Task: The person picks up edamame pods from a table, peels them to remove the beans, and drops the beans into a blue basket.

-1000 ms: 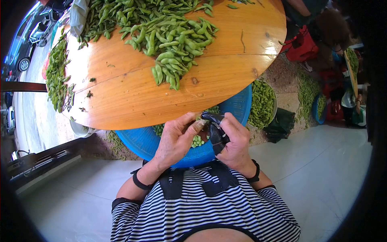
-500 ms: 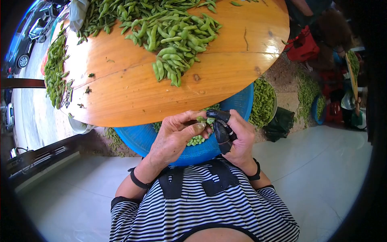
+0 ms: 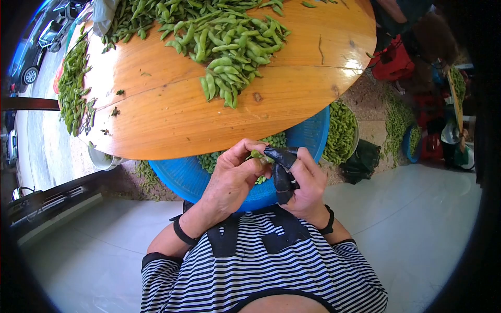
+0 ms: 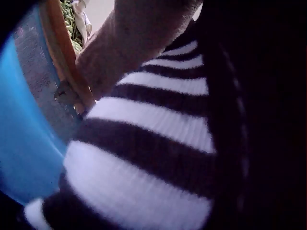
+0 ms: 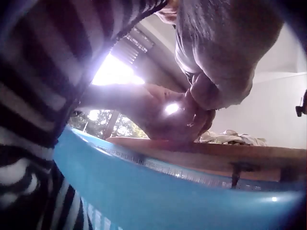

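In the head view the left hand (image 3: pixel 229 180) pinches a small green pod (image 3: pixel 255 154) between thumb and forefinger. Facing it, the right hand (image 3: pixel 305 182), with black coverings on thumb and forefinger, grips the pod's other side; the fingertips nearly meet and partly hide it. Both hands are above a blue basket (image 3: pixel 182 180) holding shelled green beans (image 3: pixel 209 160), close to the wooden table's (image 3: pixel 172 141) edge. The right wrist view shows the left hand (image 5: pixel 168 112) meeting the right hand (image 5: pixel 225 57) over the blue rim (image 5: pixel 144 191).
Green pods (image 3: pixel 224 57) are heaped on the table, with more along its left side (image 3: pixel 73 88). A bowl of pods (image 3: pixel 339 133) and a dark green bag (image 3: pixel 361 161) are at the right. A white bucket (image 3: pixel 103 159) stands at the left, under the table edge.
The hands have stayed together over the basket with small finger shifts. The green piece between the fingertips shows less than half a second ago, and the left hand has moved slightly right.
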Demonstrator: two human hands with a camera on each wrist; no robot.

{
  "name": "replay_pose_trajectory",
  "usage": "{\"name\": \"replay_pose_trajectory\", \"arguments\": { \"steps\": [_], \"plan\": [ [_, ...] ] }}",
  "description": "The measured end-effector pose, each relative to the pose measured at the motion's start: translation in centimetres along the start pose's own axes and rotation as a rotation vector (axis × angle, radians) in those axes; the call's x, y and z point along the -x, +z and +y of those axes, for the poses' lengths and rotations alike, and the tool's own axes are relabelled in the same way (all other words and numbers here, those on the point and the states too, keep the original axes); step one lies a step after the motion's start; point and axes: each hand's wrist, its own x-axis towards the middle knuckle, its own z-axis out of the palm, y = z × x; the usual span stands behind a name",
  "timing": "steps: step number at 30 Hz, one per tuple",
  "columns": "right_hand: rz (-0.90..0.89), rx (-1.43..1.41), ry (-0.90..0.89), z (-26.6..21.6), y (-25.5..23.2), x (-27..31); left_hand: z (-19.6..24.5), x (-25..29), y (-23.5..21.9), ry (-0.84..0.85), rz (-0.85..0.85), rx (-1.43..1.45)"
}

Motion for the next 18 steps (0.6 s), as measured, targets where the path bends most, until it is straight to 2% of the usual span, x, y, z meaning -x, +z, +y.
{"name": "replay_pose_trajectory", "arguments": {
  "steps": [3, 5, 9, 15, 16, 18],
  "plan": [
    [0.015, 0.062, -0.080, 0.00, 0.06, -0.04, -0.02, -0.03, 0.37, 0.018, 0.032, 0.050],
    [-0.034, -0.127, 0.097, 0.03, -0.34, -0.36, 0.15, 0.12, 0.64, 0.039, -0.013, 0.082],
    [0.008, -0.112, 0.030, 0.27, 0.08, -0.12, -0.05, 0.21, 0.41, 0.044, -0.010, 0.079],
    [-0.024, -0.117, 0.074, 0.34, -0.38, -0.06, 0.17, 0.28, 0.69, 0.042, 0.001, -0.019],
    [-0.023, -0.117, 0.074, 0.35, -0.53, -0.09, 0.21, 0.18, 0.37, 0.043, -0.053, -0.020],
    [-0.025, -0.261, 0.240, 0.35, -0.80, -0.26, 0.22, -0.01, -0.08, 0.042, -0.110, -0.023]
  ]
}}
